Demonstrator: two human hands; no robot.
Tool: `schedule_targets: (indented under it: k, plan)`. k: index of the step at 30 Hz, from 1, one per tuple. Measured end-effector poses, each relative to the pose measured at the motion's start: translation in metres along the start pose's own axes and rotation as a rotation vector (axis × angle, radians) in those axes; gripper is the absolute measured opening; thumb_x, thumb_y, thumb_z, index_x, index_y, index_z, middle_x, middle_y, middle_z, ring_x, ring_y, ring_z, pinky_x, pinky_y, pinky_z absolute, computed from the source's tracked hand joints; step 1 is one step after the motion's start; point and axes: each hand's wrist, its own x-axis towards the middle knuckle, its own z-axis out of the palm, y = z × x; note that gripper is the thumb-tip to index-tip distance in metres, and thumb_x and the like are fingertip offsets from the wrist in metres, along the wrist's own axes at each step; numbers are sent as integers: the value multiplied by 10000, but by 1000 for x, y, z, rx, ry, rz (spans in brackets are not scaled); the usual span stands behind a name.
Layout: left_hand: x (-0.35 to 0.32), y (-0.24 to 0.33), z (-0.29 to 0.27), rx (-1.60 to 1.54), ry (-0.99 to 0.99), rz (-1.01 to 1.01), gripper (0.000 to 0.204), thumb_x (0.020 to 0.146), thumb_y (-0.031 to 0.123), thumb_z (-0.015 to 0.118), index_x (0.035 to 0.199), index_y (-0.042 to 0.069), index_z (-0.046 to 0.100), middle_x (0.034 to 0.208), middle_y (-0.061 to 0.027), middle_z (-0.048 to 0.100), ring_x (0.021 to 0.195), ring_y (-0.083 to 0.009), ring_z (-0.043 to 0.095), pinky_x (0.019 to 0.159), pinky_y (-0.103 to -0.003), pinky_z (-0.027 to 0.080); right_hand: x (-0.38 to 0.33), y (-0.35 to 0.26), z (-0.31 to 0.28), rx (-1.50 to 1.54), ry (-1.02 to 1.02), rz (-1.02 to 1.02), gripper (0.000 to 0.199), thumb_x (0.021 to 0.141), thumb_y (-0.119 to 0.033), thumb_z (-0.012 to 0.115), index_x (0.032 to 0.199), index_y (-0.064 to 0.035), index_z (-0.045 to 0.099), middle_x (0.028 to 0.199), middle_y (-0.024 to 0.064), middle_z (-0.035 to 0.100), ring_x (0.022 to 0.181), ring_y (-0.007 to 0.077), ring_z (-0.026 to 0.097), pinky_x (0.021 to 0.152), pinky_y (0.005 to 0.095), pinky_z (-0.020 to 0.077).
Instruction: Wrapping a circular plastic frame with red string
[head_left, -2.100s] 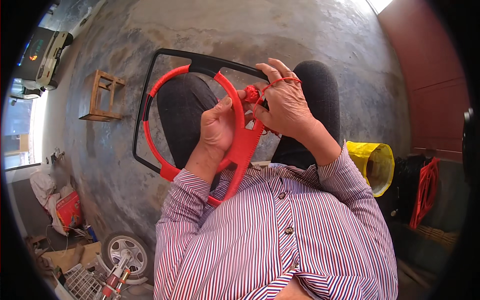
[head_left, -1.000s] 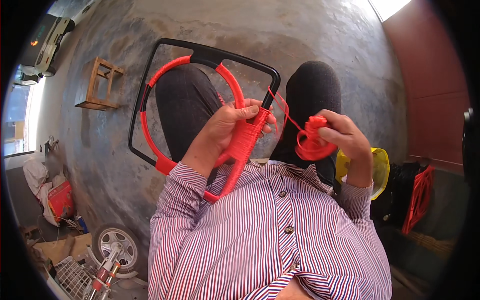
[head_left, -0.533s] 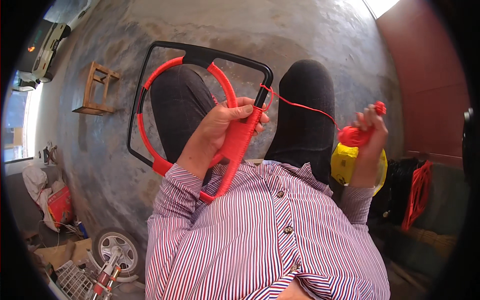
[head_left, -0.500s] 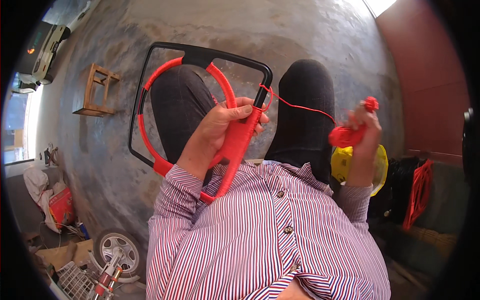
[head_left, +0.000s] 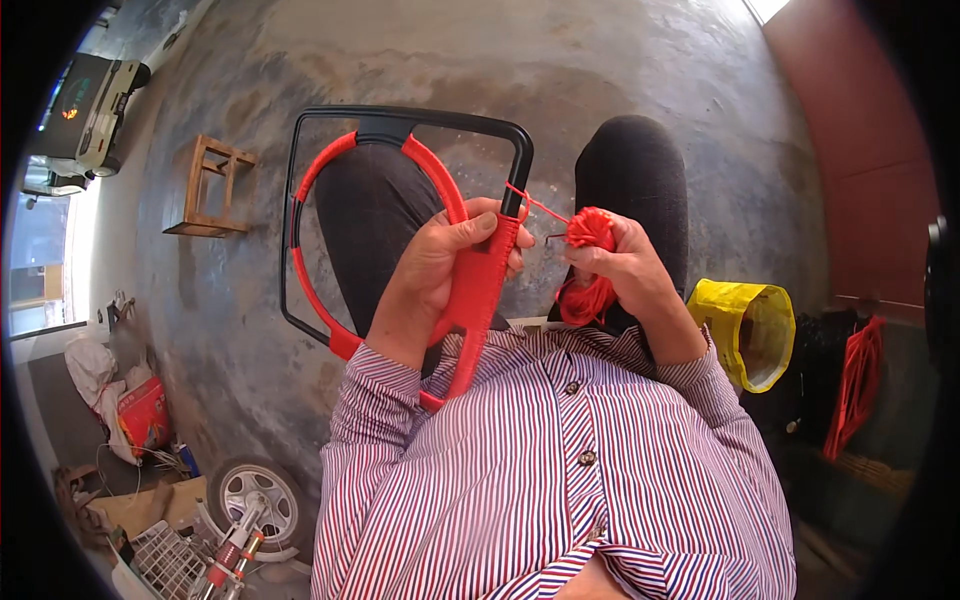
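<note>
A rounded black frame (head_left: 440,118) with an inner ring leans over my lap, much of it wrapped in red cord. My left hand (head_left: 445,255) is closed around its red-wrapped side bar (head_left: 485,270), thumb on top and fingertips showing past the far edge. A strand of red cord (head_left: 545,207) loops round the bare black end of that bar and runs to my right. There my right hand (head_left: 632,262) grips a bundle of red cord (head_left: 590,228), with more of it hanging below the fingers. A thin dark hooked tip (head_left: 553,238) sticks out beside the bundle; the rest of it is hidden.
To my right stands a yellow bag (head_left: 735,310), and red cord (head_left: 855,390) hangs beyond it. A wooden stool (head_left: 212,190) is on the floor ahead left. A wheel (head_left: 258,500) and a wire basket (head_left: 165,560) lie at lower left. A vehicle (head_left: 95,115) is at far left.
My right hand has come in from the far right toward the frame with the cord bundle, and the cord between them is shorter. The left hand keeps its hold on the frame.
</note>
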Motion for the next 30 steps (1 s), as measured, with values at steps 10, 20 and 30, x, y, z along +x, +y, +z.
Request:
schedule_targets:
  k: [10, 20, 30]
  plan:
    - [0, -1, -1, -31, -24, 34, 386, 957, 94, 638, 1333, 44, 570, 1047, -246, 680, 845, -298, 717, 748, -386, 617, -10, 21, 4, -99, -158, 19, 87, 846, -63, 712, 887, -28, 644, 774, -26, 618, 707, 56, 554, 682, 236, 485]
    - [6, -3, -11, -24, -30, 15, 285, 977, 98, 609, 1256, 58, 569, 1034, -248, 682, 862, -316, 717, 758, -415, 616, 6, 11, 1, 817, -164, -278, 134, 924, -171, 594, 983, -51, 590, 1063, 145, 647, 1013, 274, 624, 849, 401, 537]
    - [9, -5, -9, -3, 2, 50, 163, 997, 93, 565, 1153, 48, 558, 1013, -288, 668, 850, -340, 719, 643, -490, 639, 1, 28, -19, 725, -49, -105, 165, 956, -219, 602, 873, -83, 559, 798, 53, 529, 860, 234, 578, 724, 360, 523]
